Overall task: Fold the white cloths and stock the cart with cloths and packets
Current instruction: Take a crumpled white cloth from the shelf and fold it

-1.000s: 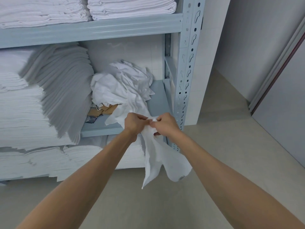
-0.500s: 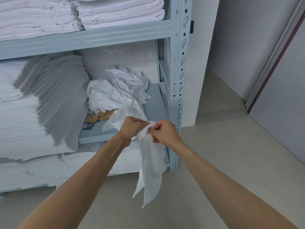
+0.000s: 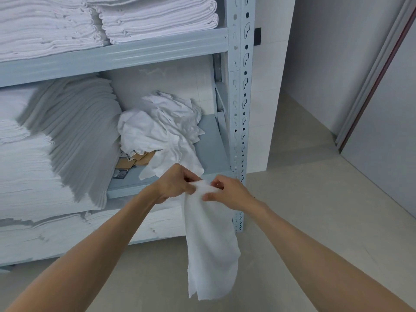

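A white cloth (image 3: pixel 211 248) hangs down in front of the shelf, held by its top edge. My left hand (image 3: pixel 174 184) pinches that edge on the left and my right hand (image 3: pixel 227 192) pinches it on the right, the two hands almost touching. Behind them a crumpled heap of white cloths (image 3: pixel 161 129) lies on the middle shelf (image 3: pixel 211 145). Brown packets (image 3: pixel 140 159) and a dark packet (image 3: pixel 120 174) peek out from under the heap. No cart is in view.
Tall stacks of folded white linen (image 3: pixel 56 140) fill the shelf's left side and the upper shelf (image 3: pixel 155 21). The grey perforated upright (image 3: pixel 240 109) of the rack stands just right of my hands. Bare floor (image 3: pixel 315 210) and a door (image 3: pixel 382 131) lie to the right.
The cloth has come away from the heap and now hangs straighter and longer. My hands have shifted along its top edge and sit slightly apart.
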Available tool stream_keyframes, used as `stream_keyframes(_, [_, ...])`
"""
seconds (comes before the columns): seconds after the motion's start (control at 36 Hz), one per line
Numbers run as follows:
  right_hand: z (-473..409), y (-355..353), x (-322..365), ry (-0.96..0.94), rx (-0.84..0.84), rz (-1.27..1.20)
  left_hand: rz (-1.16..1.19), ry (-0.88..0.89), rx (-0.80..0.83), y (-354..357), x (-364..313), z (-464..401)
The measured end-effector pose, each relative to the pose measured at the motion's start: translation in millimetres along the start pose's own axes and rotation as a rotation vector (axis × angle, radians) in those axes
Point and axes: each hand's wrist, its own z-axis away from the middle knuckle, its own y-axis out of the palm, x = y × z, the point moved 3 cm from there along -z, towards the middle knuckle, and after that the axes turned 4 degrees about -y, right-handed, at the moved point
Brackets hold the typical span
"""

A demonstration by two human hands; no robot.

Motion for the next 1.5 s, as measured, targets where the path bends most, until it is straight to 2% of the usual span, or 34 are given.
stream_keyframes(0.08, [5, 2, -27, 0.019, 0.189, 0.355, 0.1, -0.037, -0.134, -12, 6, -3])
stream_keyframes(0.14, [11, -7, -42, 0.047, 0.155, 0.482, 0.067, -0.042, -0.184, -20, 11, -6])
stream_keyframes(0.19, [14, -22, -45, -0.018, -0.031, 0.565, -0.057, -0.041, -0.215, -26, 18, -8])
stream_keyframes(0.28, [13, -36, -35, -0.328, -0.372, 0.887, -0.2, -0.063, -0.284, -29, 29, -9])
stream_keyframes(0.33, [14, -37, -25, -0.489, -0.487, 0.932, -0.29, -0.063, -0.355, -30, 35, -11])
stream_keyframes(0.42, [11, -35, -21, -0.537, -0.542, 0.941, -0.344, -0.033, -0.448, -29, 40, -13])
stream_keyframes(0.53, [9, -36, -16, -0.362, -0.547, 0.89, -0.354, 0.023, -0.514, -28, 36, -15])
stream_keyframes(0.61, [7, -41, -3, -0.217, -0.659, 0.721, -0.297, 0.072, -0.553, -29, 24, -16])
stream_keyframes(0.67, [3, -41, 15, -0.25, -0.671, 0.694, -0.249, 0.091, -0.56, -31, 15, -15])
stream_keyframes(0.75, [-11, -30, 44, -0.395, -0.408, 0.641, -0.167, 0.16, -0.514, -30, 3, -12])
stream_keyframes(0.81, [-23, -18, 57, -0.378, -0.242, 0.594, -0.09, 0.209, -0.49, -28, -4, -9])
stream_keyframes(0.86, [-32, -10, 67, -0.345, -0.194, 0.576, 0.008, 0.244, -0.484, -27, -6, -4])
stream_keyframes(0.92, [-34, -5, 73, -0.357, -0.222, 0.58, 0.113, 0.243, -0.509, -30, -1, 2])
stream_keyframes(1.06, [-24, 4, 84, -0.559, -0.369, 0.59, 0.425, 0.169, -0.51, -39, 37, 18])
stream_keyframes(1.25, [-15, -5, 127, -0.749, -0.417, 0.531, 0.516, -0.094, -0.442, -12, 96, 26])
stream_keyframes(1.39, [-7, -11, 151, -0.776, -0.55, 0.432, 0.508, -0.098, -0.325, 7, 113, 31])
stream_keyframes(1.5, [-9, -12, 156, -0.756, -0.545, 0.451, 0.536, -0.057, -0.256, 16, 109, 33])
